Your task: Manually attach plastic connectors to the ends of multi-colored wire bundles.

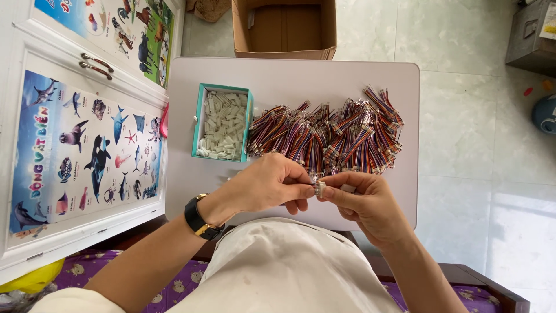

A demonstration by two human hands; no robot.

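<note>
My left hand [269, 186] and my right hand [364, 203] meet above the near edge of a small white table [289, 81]. Between their fingertips they pinch a small white connector [319, 188]; any wires attached to it are hidden by my fingers. A black watch with a gold case sits on my left wrist. Just beyond my hands lies a big pile of short multicoloured wire bundles [330, 136]. To the left of the pile stands a teal box [201, 119] filled with small white plastic connector housings.
An open cardboard box [284, 29] stands on the tiled floor beyond the table. A white cabinet door with animal posters [81, 145] is at the left. A dark metal box [530, 37] and a blue round object [545, 114] are at the right.
</note>
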